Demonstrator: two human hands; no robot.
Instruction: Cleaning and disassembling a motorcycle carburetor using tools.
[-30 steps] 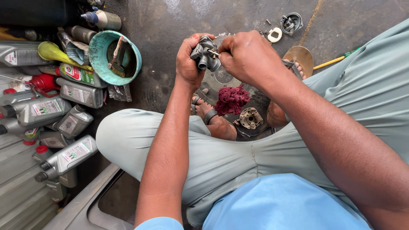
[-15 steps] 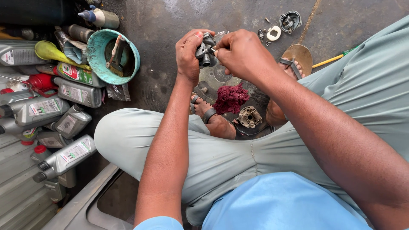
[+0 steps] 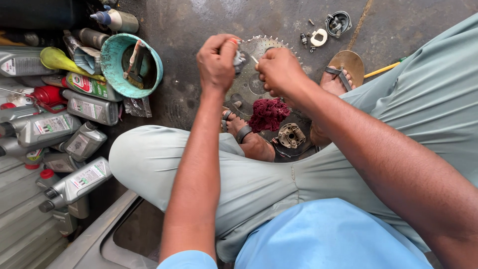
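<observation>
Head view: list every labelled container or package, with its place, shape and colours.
Grey oil bottles, left floor: flat jugs, pale labels.
Green-labelled bottle, beside teal bowl: lying flat.
Red-capped bottle, far left.
Clear plastic packet, below the bowl.
No signs or screens.

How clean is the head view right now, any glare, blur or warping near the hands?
Head view: even daylight, with soft shadows under the legs. Glare on the wet floor at top. The left hand and right hand are fairly sharp, but the small metal part between them is mostly hidden. The sprocket beneath is clear. Wide-angle stretch bends the grey oil bottles at the left edge.
</observation>
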